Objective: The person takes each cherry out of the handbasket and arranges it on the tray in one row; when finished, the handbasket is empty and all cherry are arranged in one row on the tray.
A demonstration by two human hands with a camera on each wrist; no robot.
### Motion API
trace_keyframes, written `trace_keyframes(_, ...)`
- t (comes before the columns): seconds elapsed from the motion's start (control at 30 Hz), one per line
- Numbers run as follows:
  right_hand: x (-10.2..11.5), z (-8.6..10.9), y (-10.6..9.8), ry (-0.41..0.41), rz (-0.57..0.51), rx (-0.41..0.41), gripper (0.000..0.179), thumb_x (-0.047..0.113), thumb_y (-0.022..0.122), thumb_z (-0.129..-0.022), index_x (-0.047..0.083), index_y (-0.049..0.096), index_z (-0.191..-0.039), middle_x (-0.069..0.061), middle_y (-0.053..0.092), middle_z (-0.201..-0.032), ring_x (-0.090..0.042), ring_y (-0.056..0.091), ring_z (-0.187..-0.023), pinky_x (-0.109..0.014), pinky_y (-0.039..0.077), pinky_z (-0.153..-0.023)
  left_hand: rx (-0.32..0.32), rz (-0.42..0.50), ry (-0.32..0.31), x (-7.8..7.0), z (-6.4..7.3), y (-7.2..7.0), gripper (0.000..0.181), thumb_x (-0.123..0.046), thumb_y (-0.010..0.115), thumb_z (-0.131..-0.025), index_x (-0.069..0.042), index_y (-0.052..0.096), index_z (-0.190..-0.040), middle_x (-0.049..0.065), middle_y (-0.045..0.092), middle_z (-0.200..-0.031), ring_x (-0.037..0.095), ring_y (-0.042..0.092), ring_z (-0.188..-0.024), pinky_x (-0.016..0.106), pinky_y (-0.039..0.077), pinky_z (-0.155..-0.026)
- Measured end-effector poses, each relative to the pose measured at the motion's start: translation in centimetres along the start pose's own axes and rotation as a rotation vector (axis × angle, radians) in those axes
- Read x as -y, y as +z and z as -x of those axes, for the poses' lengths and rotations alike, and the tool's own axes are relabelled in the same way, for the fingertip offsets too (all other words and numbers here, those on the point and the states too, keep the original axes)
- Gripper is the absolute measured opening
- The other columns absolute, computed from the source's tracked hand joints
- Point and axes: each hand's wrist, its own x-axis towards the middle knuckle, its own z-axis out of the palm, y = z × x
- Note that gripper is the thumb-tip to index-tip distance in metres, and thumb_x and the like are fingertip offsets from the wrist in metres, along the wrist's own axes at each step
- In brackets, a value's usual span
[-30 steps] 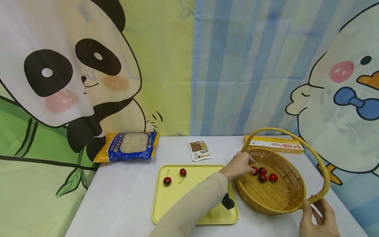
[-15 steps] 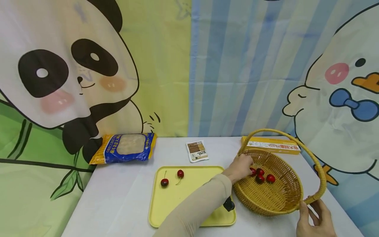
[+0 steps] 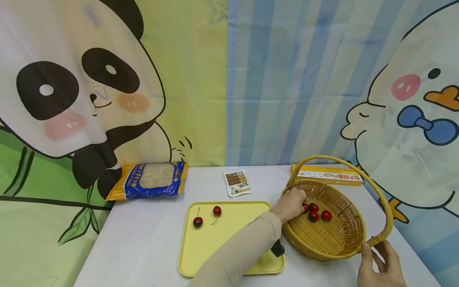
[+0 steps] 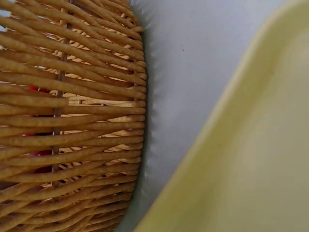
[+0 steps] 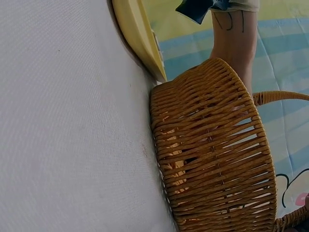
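Note:
A woven wicker basket [image 3: 333, 243] with an arched handle [image 3: 387, 223] stands on the table, several dark red cherries [image 3: 326, 215] inside it. My left hand [image 3: 292, 203] reaches over the basket's left rim, near the cherries. Its fingers curl down out of sight, and I cannot tell what they hold. At the opposite side, my right hand [image 3: 381, 263] grips the rim where the handle joins, thumb in front. In the left wrist view the basket's wall [image 4: 87, 121] fills the left side. The right wrist view shows the same wall [image 5: 212, 145] from the front.
A yellow tray [image 3: 184, 247] with two stemmed cherries [image 3: 198, 221] lies left of the basket, partly under my left sleeve [image 3: 244, 251]. Behind are a blue-and-yellow pasta bag [image 3: 154, 179], a small white-and-brown packet [image 3: 238, 183] and a yellow pasta box [image 3: 326, 175]. A printed curtain [image 3: 201, 79] hangs behind the table.
My left hand has dipped lower over the basket's left rim, its fingertips now hidden. The right hand keeps its grip at the handle's base. The head view has shifted slightly.

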Motion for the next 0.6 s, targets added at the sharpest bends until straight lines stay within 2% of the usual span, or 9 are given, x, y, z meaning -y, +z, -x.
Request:
trace_keyframes(0.1,0.1,-0.1,0.0,0.011,0.011,0.003,0.053,0.015,0.058,-0.107,0.018,0.046,-0.159,-0.017,0.054,-0.153,-0.031,0.05,-0.146,-0.025,0.044,-0.115,0.001,-0.005,0.007,0.1,-0.2,0.2,0.043,-0.009,0.071,-0.099,-0.017,0.043,-0.067,-0.006,0.033,-0.064,0.007,0.031,-0.057,0.021,0.03,-0.051)
trace_keyframes(0.2,0.3,-0.1,0.0,0.034,0.025,0.011,0.053,0.015,0.057,-0.108,0.02,0.044,-0.159,-0.016,0.053,-0.155,-0.03,0.049,-0.147,-0.026,0.044,-0.115,0.013,-0.001,0.009,-0.1,-0.3,0.4,0.04,-0.009,0.071,-0.099,-0.017,0.048,-0.067,-0.006,0.036,-0.064,0.007,0.031,-0.057,0.02,0.03,-0.052)
trace_keyframes(0.3,0.5,-0.1,0.0,0.046,0.041,0.019,0.054,0.016,0.057,-0.108,0.021,0.044,-0.159,-0.014,0.052,-0.156,-0.028,0.05,-0.147,-0.026,0.044,-0.114,0.022,0.012,0.01,-0.1,-0.5,0.5,0.03,-0.008,0.073,-0.098,-0.017,0.061,-0.071,-0.008,0.05,-0.068,0.005,0.037,-0.059,0.019,0.034,-0.052)
trace_keyframes(0.4,0.6,0.0,-0.1,0.039,0.05,0.017,0.054,0.016,0.058,-0.107,0.023,0.045,-0.159,-0.012,0.053,-0.155,-0.026,0.051,-0.146,-0.024,0.045,-0.113,0.029,0.025,0.007,-0.1,-0.8,0.7,0.018,-0.009,0.075,-0.097,-0.018,0.071,-0.081,-0.008,0.065,-0.078,0.003,0.044,-0.062,0.019,0.037,-0.054)
trace_keyframes(0.5,0.6,0.1,-0.2,0.018,0.049,0.007,0.054,0.017,0.061,-0.106,0.024,0.047,-0.158,-0.012,0.056,-0.153,-0.025,0.053,-0.144,-0.02,0.046,-0.11,0.031,0.037,0.002,0.0,-1.1,1.0,0.008,-0.011,0.077,-0.095,-0.018,0.078,-0.093,-0.009,0.073,-0.091,-0.001,0.052,-0.069,0.017,0.041,-0.058)
trace_keyframes(0.6,0.5,0.1,-0.4,-0.003,0.042,-0.005,0.054,0.019,0.063,-0.105,0.024,0.049,-0.157,-0.012,0.057,-0.151,-0.024,0.055,-0.142,-0.016,0.046,-0.108,0.031,0.045,0.003,0.0,-1.4,1.3,0.007,-0.011,0.08,-0.093,-0.019,0.079,-0.095,-0.01,0.073,-0.092,-0.002,0.054,-0.07,0.016,0.042,-0.06)
